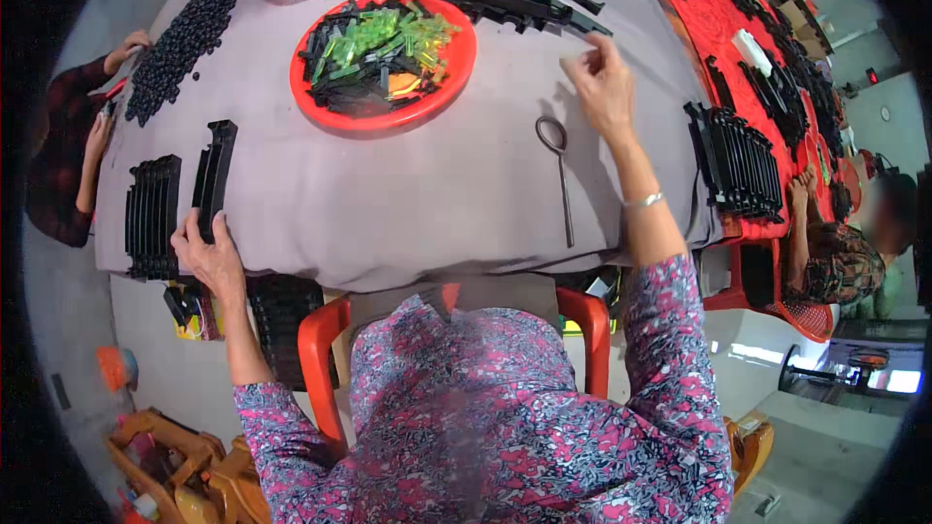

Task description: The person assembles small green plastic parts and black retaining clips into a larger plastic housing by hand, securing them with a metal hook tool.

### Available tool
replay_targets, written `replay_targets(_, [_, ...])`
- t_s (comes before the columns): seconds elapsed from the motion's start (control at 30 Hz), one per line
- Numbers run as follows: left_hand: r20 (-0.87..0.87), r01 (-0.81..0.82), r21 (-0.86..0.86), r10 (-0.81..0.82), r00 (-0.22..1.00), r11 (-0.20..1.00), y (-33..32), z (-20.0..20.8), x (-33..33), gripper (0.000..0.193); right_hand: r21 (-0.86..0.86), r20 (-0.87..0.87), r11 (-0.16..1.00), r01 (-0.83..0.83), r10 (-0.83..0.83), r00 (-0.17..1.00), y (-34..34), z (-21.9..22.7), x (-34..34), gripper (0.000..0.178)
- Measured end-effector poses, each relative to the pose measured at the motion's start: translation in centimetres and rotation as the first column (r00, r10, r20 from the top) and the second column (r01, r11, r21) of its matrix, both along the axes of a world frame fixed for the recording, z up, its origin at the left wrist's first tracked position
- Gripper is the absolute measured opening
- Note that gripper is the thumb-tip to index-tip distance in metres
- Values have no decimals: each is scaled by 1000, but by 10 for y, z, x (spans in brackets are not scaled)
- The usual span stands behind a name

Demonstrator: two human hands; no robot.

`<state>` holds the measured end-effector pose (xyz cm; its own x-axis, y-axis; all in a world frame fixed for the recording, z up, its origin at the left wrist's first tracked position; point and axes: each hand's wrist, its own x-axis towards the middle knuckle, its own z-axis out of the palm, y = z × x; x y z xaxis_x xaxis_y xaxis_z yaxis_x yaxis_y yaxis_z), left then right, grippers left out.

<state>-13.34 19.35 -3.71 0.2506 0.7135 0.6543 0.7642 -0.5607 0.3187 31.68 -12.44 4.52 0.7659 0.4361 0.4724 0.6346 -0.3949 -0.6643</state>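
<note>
My left hand (207, 257) is closed round the near end of a long black plastic strip (215, 175) lying at the left of the table. Close beside it, to the left, is a row of several similar black strips (153, 213). Raised over the right side of the table, my right hand (606, 92) has its fingers bent and apart, with nothing visible between them. Its fingertips are near the end of a pile of long black plastic parts (495, 0). Below that hand lies a thin metal rod with a looped end (563, 184).
A red basin (464, 78) holds green, black and orange pieces. Small black pieces (189, 44) are heaped at the far left, beside another person's hands (97, 136). More black strips (743, 165) stand at the right edge. A second person (840, 252) sits at the red-covered table (714, 24).
</note>
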Motion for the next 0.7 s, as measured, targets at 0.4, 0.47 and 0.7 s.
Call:
replay_targets(0.4, [-6, 17, 156, -16, 1000, 988, -42, 23, 2, 60, -482, 472, 858, 177, 84, 878, 83, -7, 96, 59])
replay_targets(0.47, [74, 83, 108, -91, 993, 991, -56, 27, 6, 58, -547, 475, 818, 177, 129, 871, 92, -9, 95, 57])
replay_targets(0.7, [150, 253, 106, -267, 952, 962, -91, 46, 36, 49, -544, 388, 824, 161, 77, 918, 68, 0, 80, 46])
